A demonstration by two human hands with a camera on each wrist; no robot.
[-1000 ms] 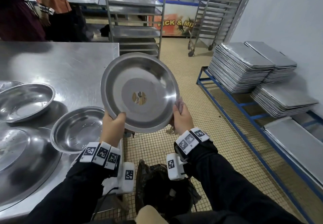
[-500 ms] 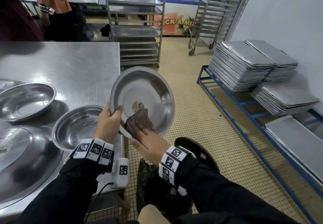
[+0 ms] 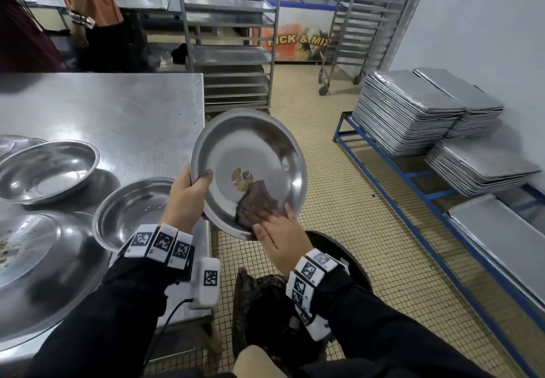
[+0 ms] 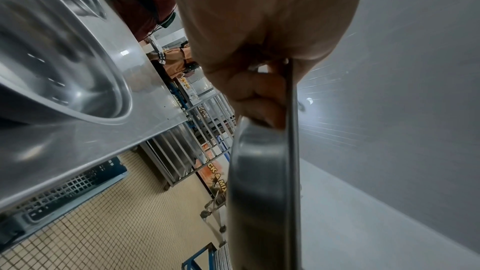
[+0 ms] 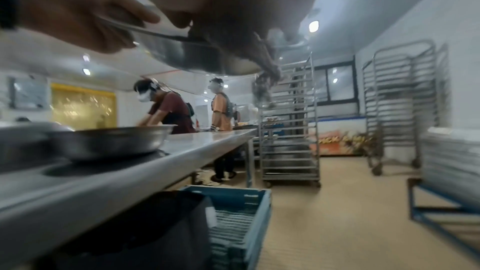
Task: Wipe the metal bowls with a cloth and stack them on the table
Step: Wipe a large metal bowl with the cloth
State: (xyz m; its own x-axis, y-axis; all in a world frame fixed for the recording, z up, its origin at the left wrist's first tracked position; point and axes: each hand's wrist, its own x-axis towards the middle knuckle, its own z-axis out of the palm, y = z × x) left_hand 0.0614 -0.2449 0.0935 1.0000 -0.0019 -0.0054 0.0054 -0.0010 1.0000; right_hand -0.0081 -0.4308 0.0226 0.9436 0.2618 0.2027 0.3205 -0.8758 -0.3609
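I hold a round metal bowl (image 3: pixel 250 159) tilted up in front of me, just off the table's right edge, with a small sticker at its centre. My left hand (image 3: pixel 188 197) grips its left rim, thumb inside and fingers curled behind, as the left wrist view shows on the bowl (image 4: pixel 259 192). My right hand (image 3: pixel 271 230) presses a brown cloth (image 3: pixel 256 200) flat against the lower inside of the bowl with straight fingers. In the right wrist view, part of the cloth (image 5: pixel 265 77) hangs below the bowl (image 5: pixel 182 56).
On the steel table (image 3: pixel 118 112) to the left sit a small bowl (image 3: pixel 138 209), another bowl (image 3: pixel 47 171) and a large dirty bowl (image 3: pixel 35 265). A black bin (image 3: pixel 348 259) stands below my hands. Stacked trays (image 3: pixel 407 109) fill a blue rack on the right. Two people work far left.
My right hand left the bowl's right rim and brought the cloth inside the bowl. The cloth then slid from the lower left towards the lower right. The left hand kept its grip.
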